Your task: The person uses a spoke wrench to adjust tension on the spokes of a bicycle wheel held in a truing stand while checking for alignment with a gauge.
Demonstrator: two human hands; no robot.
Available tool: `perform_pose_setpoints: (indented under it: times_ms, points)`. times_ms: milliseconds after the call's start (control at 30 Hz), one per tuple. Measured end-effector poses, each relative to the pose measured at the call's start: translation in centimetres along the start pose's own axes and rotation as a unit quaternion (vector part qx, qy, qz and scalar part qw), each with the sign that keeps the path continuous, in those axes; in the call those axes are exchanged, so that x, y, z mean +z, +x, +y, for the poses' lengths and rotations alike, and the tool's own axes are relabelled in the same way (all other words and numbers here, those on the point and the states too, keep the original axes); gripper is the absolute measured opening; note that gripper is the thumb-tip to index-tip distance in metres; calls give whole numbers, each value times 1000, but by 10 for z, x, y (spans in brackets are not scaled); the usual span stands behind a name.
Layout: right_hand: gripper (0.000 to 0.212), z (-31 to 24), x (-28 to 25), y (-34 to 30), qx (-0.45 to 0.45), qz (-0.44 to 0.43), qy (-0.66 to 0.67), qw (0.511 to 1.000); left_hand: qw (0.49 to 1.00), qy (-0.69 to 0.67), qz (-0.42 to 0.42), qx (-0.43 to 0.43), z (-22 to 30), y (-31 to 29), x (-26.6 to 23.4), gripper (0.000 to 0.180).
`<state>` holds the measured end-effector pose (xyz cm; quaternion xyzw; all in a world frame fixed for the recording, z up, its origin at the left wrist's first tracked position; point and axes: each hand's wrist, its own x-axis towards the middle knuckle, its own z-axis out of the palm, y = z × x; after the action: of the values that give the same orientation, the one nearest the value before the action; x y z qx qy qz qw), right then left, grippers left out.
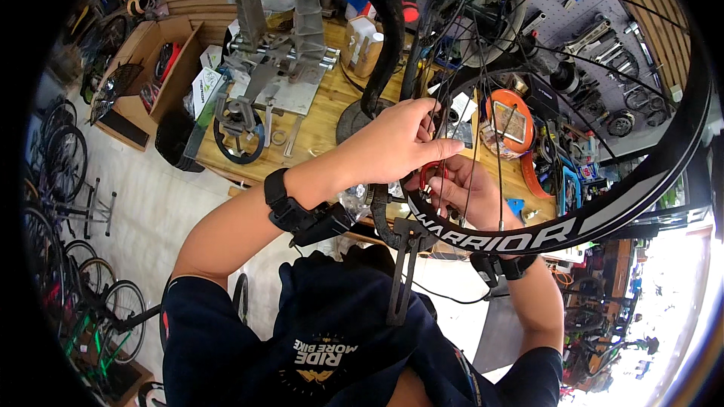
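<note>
A black bicycle wheel [507, 240] with thin dark spokes stands in a truing stand [383, 38] at the bench. My left hand [398, 143] reaches in among the spokes, its fingers curled around a spoke [443, 117] and its thumb stretched across; the fingertips are partly hidden. Just below it, close to the rim, my right hand [483, 197] pinches a small red spoke wrench [430, 173]. The wrench is at the lower end of a spoke, partly covered by my fingers. The wheel's hub [494, 19] sits at the top, behind crossing spokes.
The wooden bench [317, 132] carries a metal fixture [283, 87], a black ring-shaped part [226, 143], and a round orange container [520, 117]. Tools hang on a pegboard [581, 7] at the far right. Cardboard boxes [143, 68] and bicycles [105, 309] stand on the left.
</note>
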<state>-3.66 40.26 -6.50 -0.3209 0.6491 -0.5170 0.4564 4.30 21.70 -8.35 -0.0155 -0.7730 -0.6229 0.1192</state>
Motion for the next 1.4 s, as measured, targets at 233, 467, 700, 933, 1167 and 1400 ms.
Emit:
perform_pose_setpoints:
  times_ms: [233, 467, 700, 933, 1167, 1400]
  points:
    - [24, -6, -10, 4, 44, -40, -14, 998, 998, -34, -20, -48, 11, 0, -1, 55]
    - [20, -9, -42, 17, 75, -152, -37, 985, 996, 64, 57, -19, 13, -15, 3, 40]
    - [29, -15, -7, -13, 57, 65, -225, 970, 955, 180, -195, -134, 46, -19, -9, 44]
    - [38, -9, -10, -16, -177, 79, -418, 888, 961, 221, -153, -72, 14, -3, 8, 43]
    - [38, 11, -18, -20, -82, 39, -67, 994, 938, 337, -68, -40, 26, -10, 23, 36]
    - [35, -18, -4, -12, 7, 105, -173, 979, 952, 126, -276, -32, 17, -16, -11, 27]
